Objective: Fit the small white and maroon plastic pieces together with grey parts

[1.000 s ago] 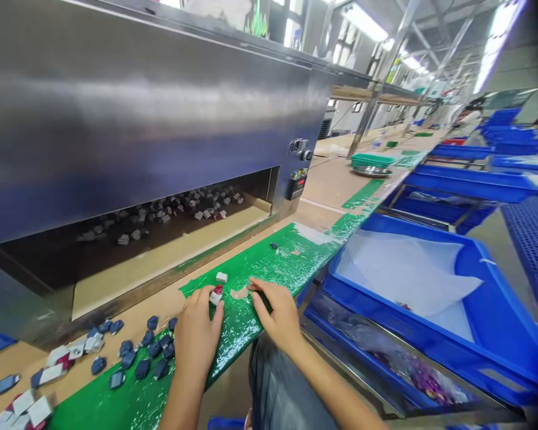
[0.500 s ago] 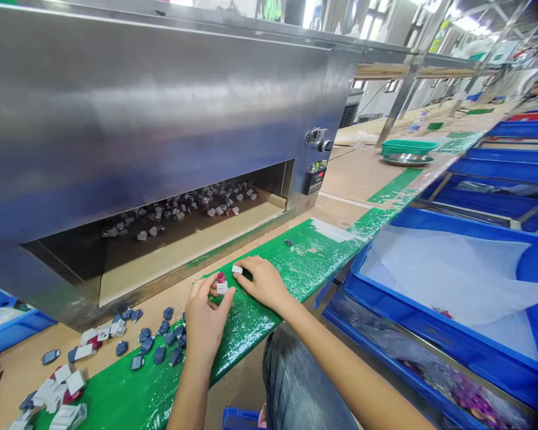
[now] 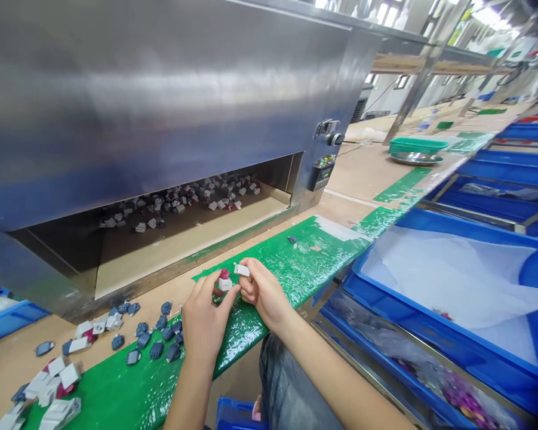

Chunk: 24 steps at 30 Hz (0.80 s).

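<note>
My left hand (image 3: 206, 316) pinches a small white-and-magenta plastic part (image 3: 224, 280) between thumb and fingers, magenta end up. Just to its right, my right hand (image 3: 264, 292) is closed on a small white plastic piece (image 3: 241, 270), held by thumb and fingertips. The two pieces are close together over the green mat (image 3: 291, 269). Left of my left hand lie several dark blue fist-shaped parts (image 3: 156, 350). Beyond them is a pile of white-and-magenta parts (image 3: 49, 379). One dark blue part (image 3: 292, 239) lies alone on the mat to the right.
A metal oven-like machine (image 3: 174, 113) stands ahead, its low slot holding many white parts (image 3: 179, 200) on a beige belt (image 3: 192, 245). Blue trays (image 3: 362, 269) stand at right, one lined with white sheeting. A green basket (image 3: 418, 145) rests on a metal plate farther along the bench.
My right hand has lifted and turned its white piece, its fingers now curled more. My left hand keeps its part in nearly the same place. The view has shifted slightly.
</note>
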### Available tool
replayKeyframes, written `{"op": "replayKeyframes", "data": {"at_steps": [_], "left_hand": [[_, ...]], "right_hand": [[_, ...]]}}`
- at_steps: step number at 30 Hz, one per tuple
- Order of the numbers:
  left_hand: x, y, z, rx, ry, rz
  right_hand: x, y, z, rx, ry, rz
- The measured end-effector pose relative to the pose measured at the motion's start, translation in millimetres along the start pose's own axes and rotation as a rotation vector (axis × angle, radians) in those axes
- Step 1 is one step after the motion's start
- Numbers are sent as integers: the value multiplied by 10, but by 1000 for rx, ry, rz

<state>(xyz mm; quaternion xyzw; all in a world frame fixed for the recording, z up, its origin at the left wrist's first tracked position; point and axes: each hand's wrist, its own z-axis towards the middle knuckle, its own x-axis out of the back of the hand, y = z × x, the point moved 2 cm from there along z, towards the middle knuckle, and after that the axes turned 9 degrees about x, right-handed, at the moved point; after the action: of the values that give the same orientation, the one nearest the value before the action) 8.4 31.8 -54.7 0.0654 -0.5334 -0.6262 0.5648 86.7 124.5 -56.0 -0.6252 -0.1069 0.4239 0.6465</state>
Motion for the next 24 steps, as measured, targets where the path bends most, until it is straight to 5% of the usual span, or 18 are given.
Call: {"op": "replayKeyframes", "data": {"at_steps": [11, 24], "left_hand": [[-27, 45, -9, -30, -101, -74], [-14, 48, -1, -7, -60, -282]], "right_hand": [[-107, -59, -1, 75, 153, -24], [-53, 10, -30, 114, 61, -89]]}}
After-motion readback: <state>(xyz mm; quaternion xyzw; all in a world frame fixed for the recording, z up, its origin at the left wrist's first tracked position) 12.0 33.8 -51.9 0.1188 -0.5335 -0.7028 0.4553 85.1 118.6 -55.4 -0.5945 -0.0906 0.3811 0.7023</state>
